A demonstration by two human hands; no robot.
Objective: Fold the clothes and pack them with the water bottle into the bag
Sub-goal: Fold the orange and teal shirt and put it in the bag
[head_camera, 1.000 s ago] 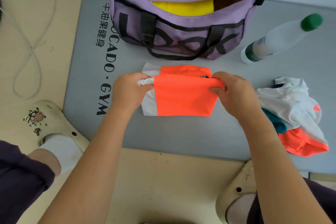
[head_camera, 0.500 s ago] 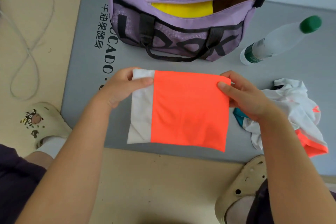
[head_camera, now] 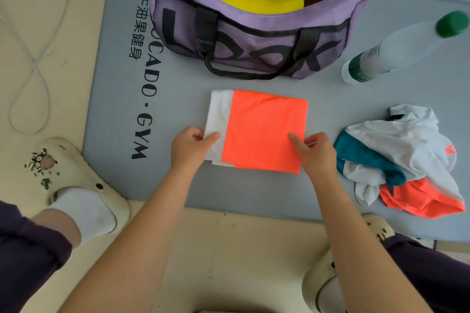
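**Now flat: folded orange garment laid on the mat**

Now the folded orange-and-white garment point(head_camera: 262, 132) lies flat on the grey mat point(head_camera: 178, 190), where half a second ago it hung lifted in the air between both hands. The left hand point(head_camera: 190, 150) pinches its white near-left edge, thumb on top; the right hand point(head_camera: 314, 154) pinches the near-right orange edge, forefinger stretched out over the cloth. Both hands sit lower and nearer the person than before. The bag, bottle and loose pile lie as they did.

Counted: one purple bag point(head_camera: 254, 23), unzipped, at the far side of the mat, with one yellow item point(head_camera: 259, 1) showing inside; one water bottle point(head_camera: 401, 46) with a green cap, standing right of the bag; one crumpled pile of clothes point(head_camera: 407, 160), white, teal and orange, just right of the right hand; two cream clogs, left clog point(head_camera: 76, 173) and right clog point(head_camera: 328, 272); one pale cord point(head_camera: 28, 53) looped on the floor at left.
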